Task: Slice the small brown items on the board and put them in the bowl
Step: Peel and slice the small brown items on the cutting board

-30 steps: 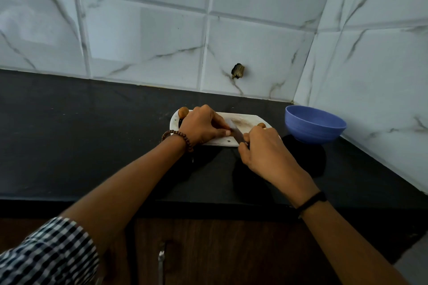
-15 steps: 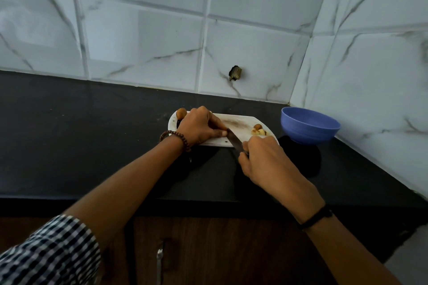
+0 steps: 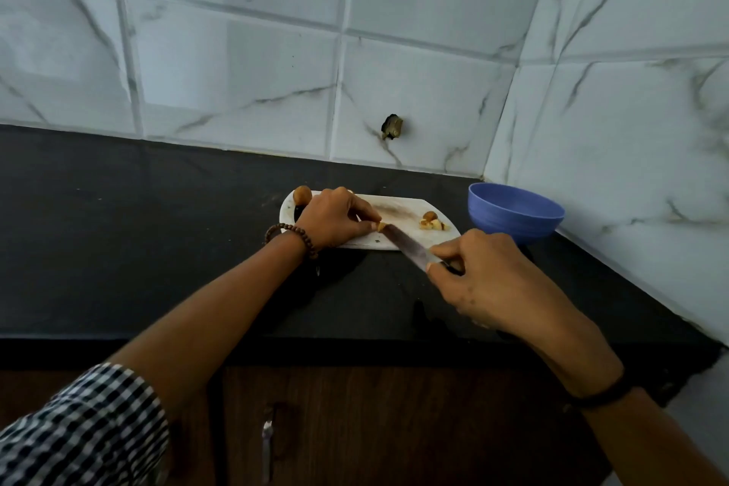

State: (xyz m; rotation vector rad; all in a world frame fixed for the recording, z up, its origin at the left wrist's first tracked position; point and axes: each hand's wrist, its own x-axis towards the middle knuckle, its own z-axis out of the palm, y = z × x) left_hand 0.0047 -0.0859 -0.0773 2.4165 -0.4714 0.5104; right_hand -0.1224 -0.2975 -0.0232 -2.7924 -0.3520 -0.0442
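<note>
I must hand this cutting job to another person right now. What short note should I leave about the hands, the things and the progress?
Left hand: pinches one small brown item on the white board.
Right hand: grips the knife, blade tip at that item.
Cut pieces lie heaped at the board's right end; one whole item sits at its left end.
Blue bowl stands right of the board; no pieces visible inside.
Done: some slicing. Left: slice the held item and the whole one, then move all pieces into the bowl.
</note>
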